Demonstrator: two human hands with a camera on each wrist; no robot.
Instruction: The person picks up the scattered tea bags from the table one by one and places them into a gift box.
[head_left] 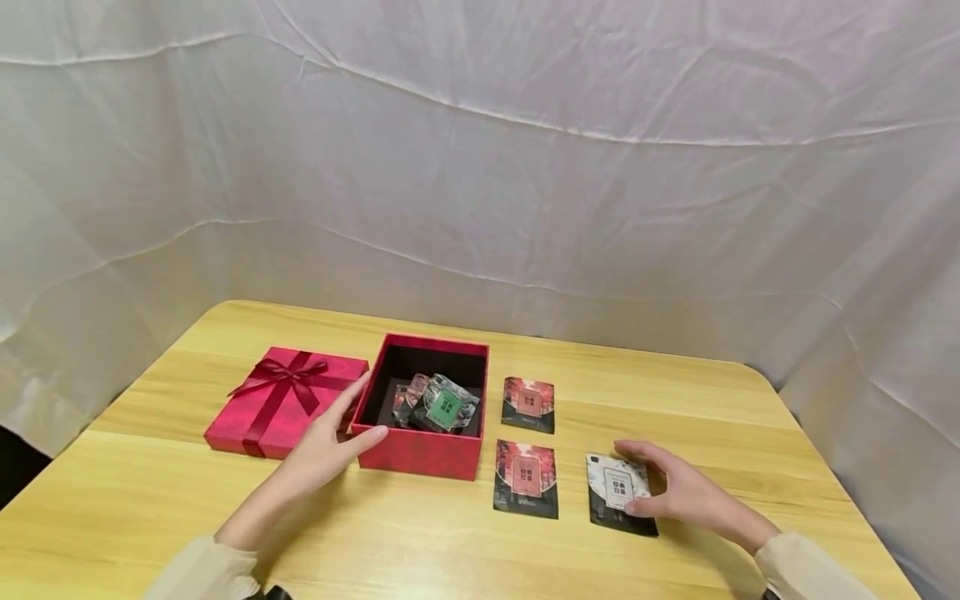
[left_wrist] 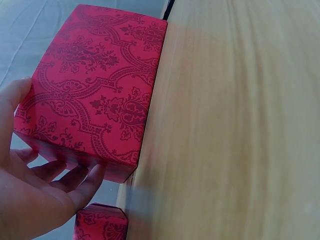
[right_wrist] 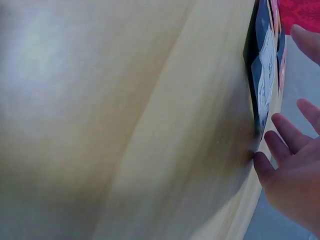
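Left hand [head_left: 324,450], fingers spread, steadies the open red box [head_left: 424,406] mid-table. Right hand [head_left: 678,492], thumb and fingers loosely curled, closes on the white-faced packet [head_left: 621,493] near the front edge. Judged step: pickup; next, a firm pinch and lift.

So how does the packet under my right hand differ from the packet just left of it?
The white-and-black packet has a pale top with a grey label; the red-and-black packet has a red top. The right hand curls round the first; the second lies untouched. Both lie flat on the table.
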